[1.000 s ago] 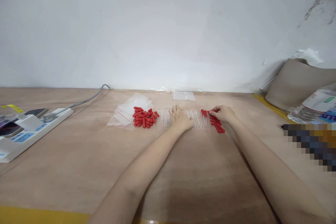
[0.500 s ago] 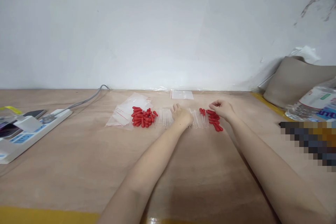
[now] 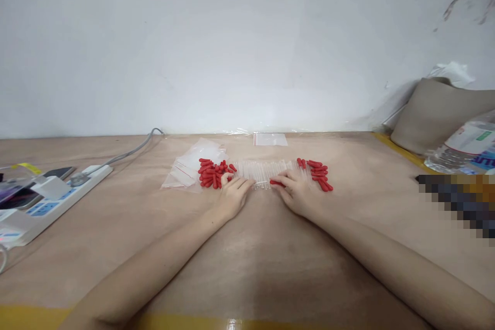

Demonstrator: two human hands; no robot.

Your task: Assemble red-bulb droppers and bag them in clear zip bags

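Your left hand [image 3: 233,193] is resting loosely open at the near edge of the clear tubes [image 3: 266,172]. Your right hand [image 3: 296,193] is pinching a red cap [image 3: 277,183], long axis lying left-right, near the tabletop's [image 3: 270,258] far edge.

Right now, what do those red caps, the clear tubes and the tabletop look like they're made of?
The red caps look like matte rubber or soft plastic: opaque, with little shine. The clear tubes are see-through with faint glints, so glass or hard plastic; which one cannot be told. The tabletop looks like pale wood or plywood, with a soft grain and a dull finish.
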